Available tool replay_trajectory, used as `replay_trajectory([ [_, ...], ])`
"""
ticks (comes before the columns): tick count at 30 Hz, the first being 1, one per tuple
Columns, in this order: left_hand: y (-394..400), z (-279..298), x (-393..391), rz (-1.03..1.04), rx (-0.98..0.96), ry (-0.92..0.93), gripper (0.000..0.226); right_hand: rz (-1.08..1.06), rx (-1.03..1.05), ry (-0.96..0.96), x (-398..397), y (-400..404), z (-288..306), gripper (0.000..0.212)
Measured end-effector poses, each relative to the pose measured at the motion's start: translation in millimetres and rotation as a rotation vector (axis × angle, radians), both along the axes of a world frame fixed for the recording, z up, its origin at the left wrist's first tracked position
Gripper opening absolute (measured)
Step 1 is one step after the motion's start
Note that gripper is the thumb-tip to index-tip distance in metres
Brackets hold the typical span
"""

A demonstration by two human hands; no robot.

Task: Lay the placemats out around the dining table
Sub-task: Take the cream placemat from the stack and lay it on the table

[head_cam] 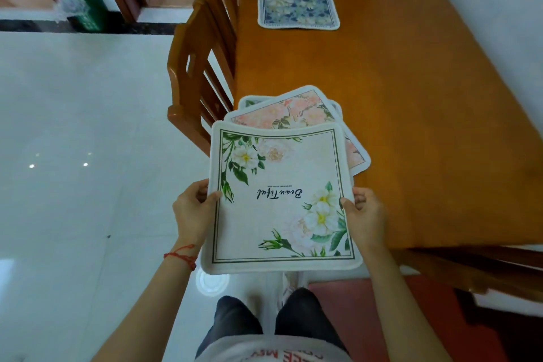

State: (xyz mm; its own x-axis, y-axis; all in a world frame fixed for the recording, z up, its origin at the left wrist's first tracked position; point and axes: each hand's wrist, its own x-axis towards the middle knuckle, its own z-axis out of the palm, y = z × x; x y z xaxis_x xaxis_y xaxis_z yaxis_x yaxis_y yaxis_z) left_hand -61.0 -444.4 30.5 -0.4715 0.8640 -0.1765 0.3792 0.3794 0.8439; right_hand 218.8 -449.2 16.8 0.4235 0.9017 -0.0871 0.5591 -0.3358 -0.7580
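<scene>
Left hand (195, 209) and right hand (363, 211) pinch opposite edges of white floral placemat (279, 200), thumbs on top, held above pink placemats (296, 113) at worktop (411, 97) near corner. Blue placemat (297, 5) lies flat farther along.

table (411, 97): wood, orange | on it: blue floral mat (298, 6), far end

The placemats (279, 200) look like soft matt cloth with printed flowers and stitched white edging. The dining table (411, 97) and chairs (191, 82) are smooth varnished wood; the floor (73, 126) is glossy white tile.
</scene>
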Motion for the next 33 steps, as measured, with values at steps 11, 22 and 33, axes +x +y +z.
replay_trajectory([
  [11,-76,0,-21,0.041,-0.011,-0.014,0.026,0.066,0.013,0.010,-19,-67,5,0.022],
  [22,-168,-13,-40,0.218,-0.034,-0.012,0.031,0.238,-0.015,0.005,-37,-111,1,0.023],
  [33,-246,-12,-119,0.480,-0.040,-0.016,0.031,0.488,-0.035,0.014,-140,-127,7,0.019],
])
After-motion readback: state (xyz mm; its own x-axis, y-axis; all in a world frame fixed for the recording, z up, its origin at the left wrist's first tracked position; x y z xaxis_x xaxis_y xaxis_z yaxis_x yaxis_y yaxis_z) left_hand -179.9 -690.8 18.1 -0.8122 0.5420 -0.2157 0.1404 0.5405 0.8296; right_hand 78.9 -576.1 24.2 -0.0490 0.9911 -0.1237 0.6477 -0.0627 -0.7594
